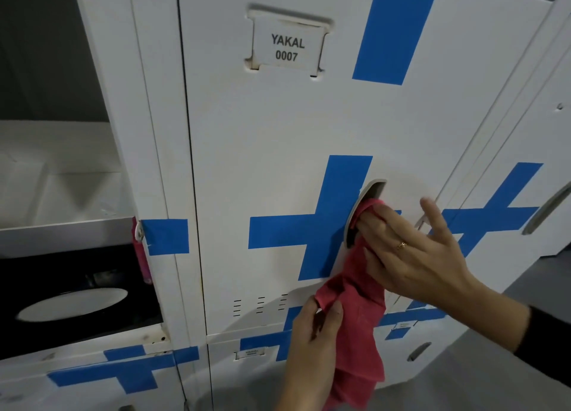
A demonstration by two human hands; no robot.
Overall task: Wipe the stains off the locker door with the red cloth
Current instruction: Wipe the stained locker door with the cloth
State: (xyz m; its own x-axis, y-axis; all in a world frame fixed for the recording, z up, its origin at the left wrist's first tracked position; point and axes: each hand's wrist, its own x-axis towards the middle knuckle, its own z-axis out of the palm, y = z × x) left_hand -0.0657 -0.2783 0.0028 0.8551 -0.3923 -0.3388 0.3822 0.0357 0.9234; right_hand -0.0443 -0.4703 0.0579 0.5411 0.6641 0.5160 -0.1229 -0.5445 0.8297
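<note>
The white locker door carries a label reading YAKAL 0007 and blue tape crosses. Its recessed handle slot sits at the door's right side. My right hand presses the top end of the red cloth into that slot, fingers bent over the fabric, a ring on one finger. The cloth hangs down the door below the slot. My left hand pinches the cloth's lower left edge near the vent slits.
An open locker compartment at the left holds a white plate. A pink item hangs at its edge. More taped lockers stand to the right and below.
</note>
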